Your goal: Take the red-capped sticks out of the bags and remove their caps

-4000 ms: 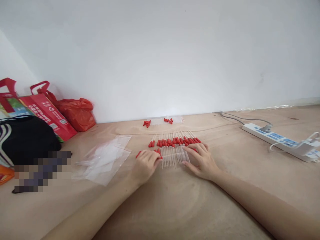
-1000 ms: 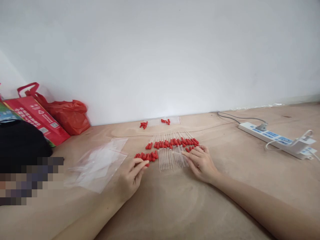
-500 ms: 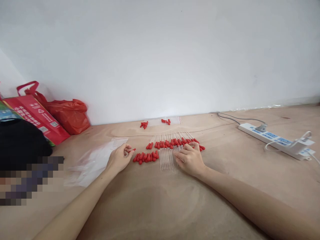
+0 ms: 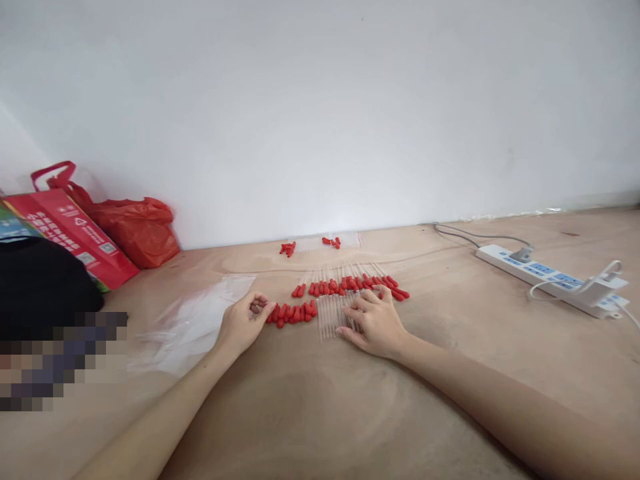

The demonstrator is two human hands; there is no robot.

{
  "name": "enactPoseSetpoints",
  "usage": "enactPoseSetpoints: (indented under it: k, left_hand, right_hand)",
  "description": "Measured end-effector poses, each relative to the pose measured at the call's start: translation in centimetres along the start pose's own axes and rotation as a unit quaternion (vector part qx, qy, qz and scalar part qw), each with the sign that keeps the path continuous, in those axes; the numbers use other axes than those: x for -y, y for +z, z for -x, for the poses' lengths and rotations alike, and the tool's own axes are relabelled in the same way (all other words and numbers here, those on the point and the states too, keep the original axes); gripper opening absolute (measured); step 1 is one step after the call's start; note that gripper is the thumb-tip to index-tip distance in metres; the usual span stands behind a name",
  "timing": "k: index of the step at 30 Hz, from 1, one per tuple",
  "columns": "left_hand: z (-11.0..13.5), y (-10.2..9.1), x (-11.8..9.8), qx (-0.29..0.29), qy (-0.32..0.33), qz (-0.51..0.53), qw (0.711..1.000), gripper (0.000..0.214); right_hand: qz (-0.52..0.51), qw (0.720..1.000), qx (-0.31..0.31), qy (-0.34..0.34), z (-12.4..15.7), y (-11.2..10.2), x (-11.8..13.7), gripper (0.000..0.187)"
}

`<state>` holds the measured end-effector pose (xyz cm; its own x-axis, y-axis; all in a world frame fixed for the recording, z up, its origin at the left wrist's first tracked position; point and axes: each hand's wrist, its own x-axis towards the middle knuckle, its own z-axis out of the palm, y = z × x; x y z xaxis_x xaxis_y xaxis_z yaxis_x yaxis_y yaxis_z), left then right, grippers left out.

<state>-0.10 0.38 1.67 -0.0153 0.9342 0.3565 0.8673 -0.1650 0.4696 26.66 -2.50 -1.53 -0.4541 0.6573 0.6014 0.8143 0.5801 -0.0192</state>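
My left hand (image 4: 245, 321) is pinched at the left end of a row of loose red rubber bulbs (image 4: 296, 312), with a red bulb at its fingertips, mostly hidden by them. Thin clear glass dropper tubes (image 4: 329, 319) lie side by side to the right of that row. My right hand (image 4: 377, 323) is spread low over the right side of these tubes, thumb and fingers apart, covering some of them. Just beyond lies a row of droppers (image 4: 345, 285), red bulbs toward me and glass stems pointing at the wall.
Clear plastic bags (image 4: 193, 320) lie left of my left hand. Near the wall, a small zip bag (image 4: 313, 243) has red bulbs on and beside it. A white power strip (image 4: 545, 277) with cables is at right. Red bags (image 4: 143, 230) and a black item (image 4: 47, 290) stand at left.
My left hand has shifted slightly right and down, bringing its red bulb against the row. My right hand's fingers have spread and moved a little left over the glass tubes.
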Motion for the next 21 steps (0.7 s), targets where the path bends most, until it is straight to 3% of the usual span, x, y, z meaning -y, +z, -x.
enactPoseSetpoints:
  k: [6, 14, 18, 21]
  left_hand:
    - [0.7, 0.1, -0.4, 0.026, 0.02, 0.01, 0.999, 0.023]
    - [-0.6, -0.1, -0.2, 0.004, 0.004, 0.008, 1.0, 0.03]
    - [-2.0, 0.1, -0.3, 0.024, -0.032, 0.013, 0.999, 0.031]
    - [-3.4, 0.5, -0.6, 0.074, -0.029, -0.021, 0.997, 0.029]
  right_hand:
    - [-0.005, 1.0, 0.023, -0.005, -0.1, -0.1, 0.0, 0.04]
    - [-0.009, 0.999, 0.046, -0.005, 0.0, -0.3, -0.2, 0.048]
    - [-0.015, 0.999, 0.033, 0.009, 0.1, -0.6, -0.4, 0.041]
    - [-0.022, 0.999, 0.002, 0.027, 0.2, -0.7, -0.7, 0.033]
